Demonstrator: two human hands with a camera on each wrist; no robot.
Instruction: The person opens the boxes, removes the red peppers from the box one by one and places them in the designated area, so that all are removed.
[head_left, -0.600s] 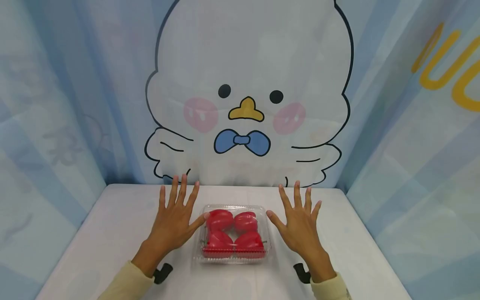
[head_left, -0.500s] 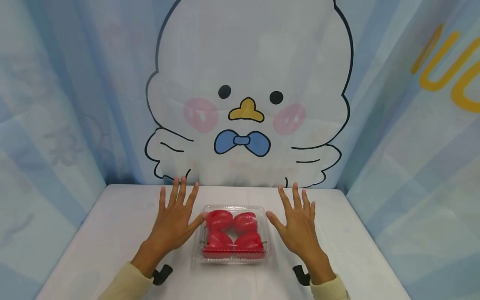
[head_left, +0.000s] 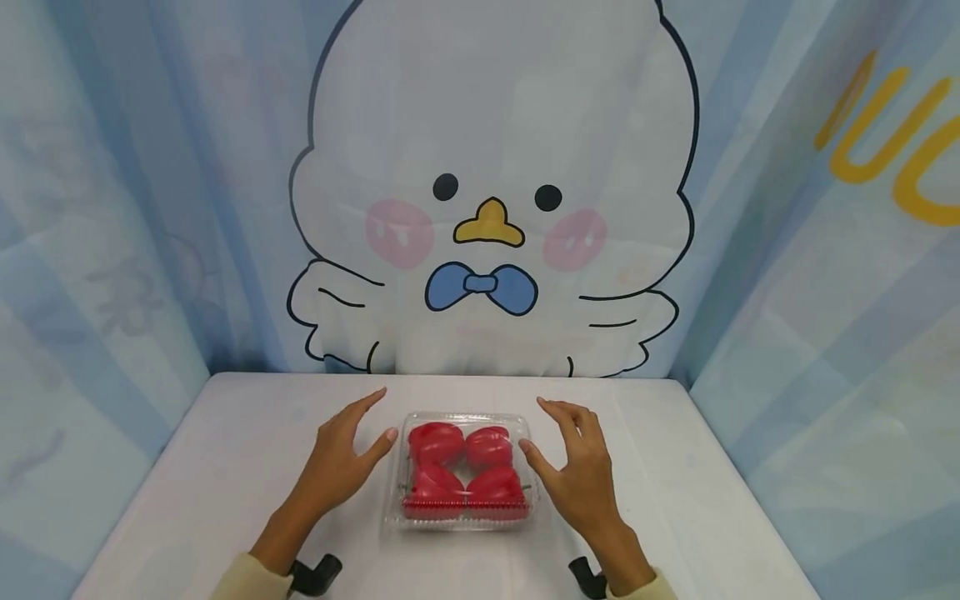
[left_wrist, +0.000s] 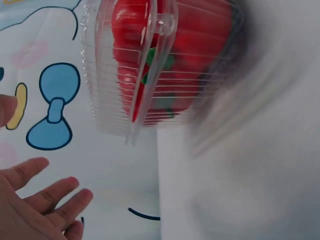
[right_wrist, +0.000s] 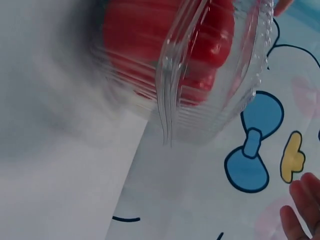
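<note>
A clear plastic clamshell box sits shut on the white table. Inside it lie several glossy red, rounded pieces, and the left wrist view shows green bits among them. My left hand hovers just left of the box, thumb toward its side, fingers relaxed and holding nothing. On the other side, my right hand has its thumb tip right at the box's right edge, the fingers loosely bent above. Both palms face inward, toward the box.
The white table reaches back to a hanging cloth printed with a chick in a blue bow tie. Pale blue cloth walls stand on both sides. Black wrist mounts show under the wrists.
Both hands have turned from spread, palms-down poses to inward-facing ones and drawn back nearer me. Their fingers have come together and bent. The box stays where it was on the table.
</note>
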